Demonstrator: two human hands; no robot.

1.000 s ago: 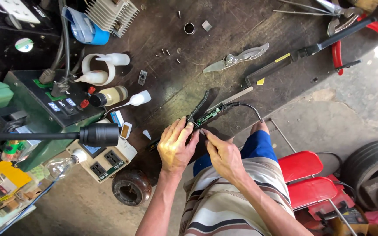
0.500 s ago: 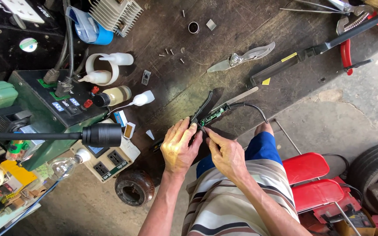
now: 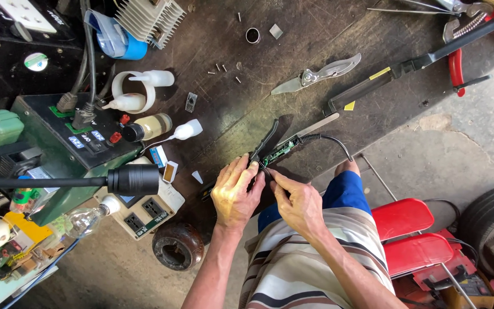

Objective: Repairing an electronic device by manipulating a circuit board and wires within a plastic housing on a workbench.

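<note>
A person's left hand point(image 3: 236, 197) and right hand point(image 3: 298, 205) met over a small green circuit board point(image 3: 278, 153) at the near edge of a dark, worn tabletop point(image 3: 224, 109). The left grip was closed on the lower end of a black plastic casing half point(image 3: 265, 141), which rose away from the fingers toward the far side. The right grip was pinched together at the near end of the board, just right of the left fingertips; the board ran on to the far right, beyond both hands, to where a black cable point(image 3: 334, 142) left it and curved down off the tabletop's edge. A pale flat strip point(image 3: 318, 124) lay just beyond the board.

Farther away on the tabletop lay a pair of metal snips point(image 3: 315, 74) and, to the right, a long black-handled tool point(image 3: 407, 68) with red-handled cutters point(image 3: 458, 63) at the far right corner. To the left stood a small bottle of yellowish liquid point(image 3: 150, 127), a white nozzle bottle point(image 3: 187, 130) and a green power unit point(image 3: 58, 154). A black lamp head point(image 3: 132, 179) on a rod hung over a white socket strip point(image 3: 144, 209). A finned heat sink point(image 3: 147, 17) sat at the far edge, with loose screws point(image 3: 224, 68) nearby.
</note>
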